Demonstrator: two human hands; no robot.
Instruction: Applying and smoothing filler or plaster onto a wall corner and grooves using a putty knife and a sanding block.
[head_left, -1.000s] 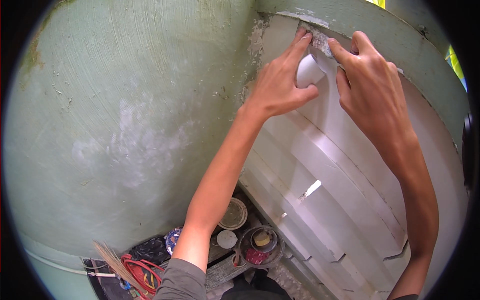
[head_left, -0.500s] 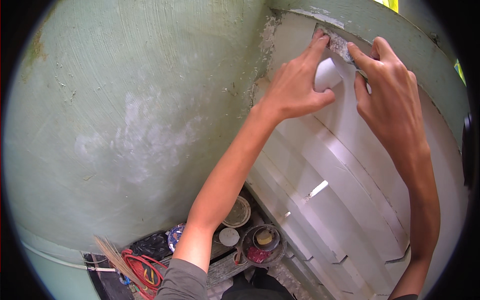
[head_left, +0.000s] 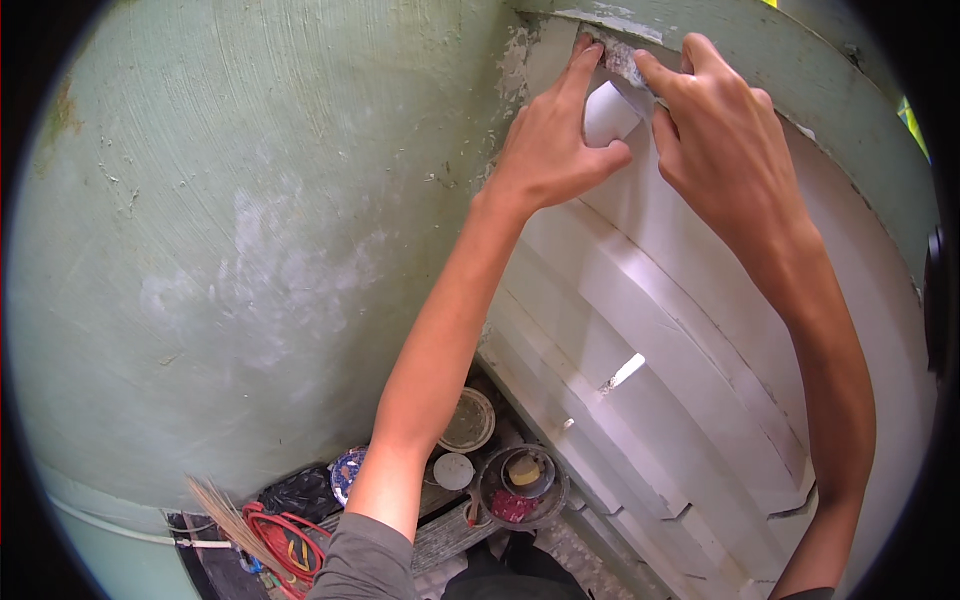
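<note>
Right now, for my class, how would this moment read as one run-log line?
left hand: open, fingertips near scraper | right hand: closed on scraper | beside left palm: curled white sheet | below: round basin

Building worksite, smeared green wall (head_left: 250, 390), peeling paint (head_left: 514, 62), tubs (head_left: 468, 422) on bench (head_left: 450, 542)

Text, labels, brands, numbers, signs: none readable on any surface or object in view.
</note>
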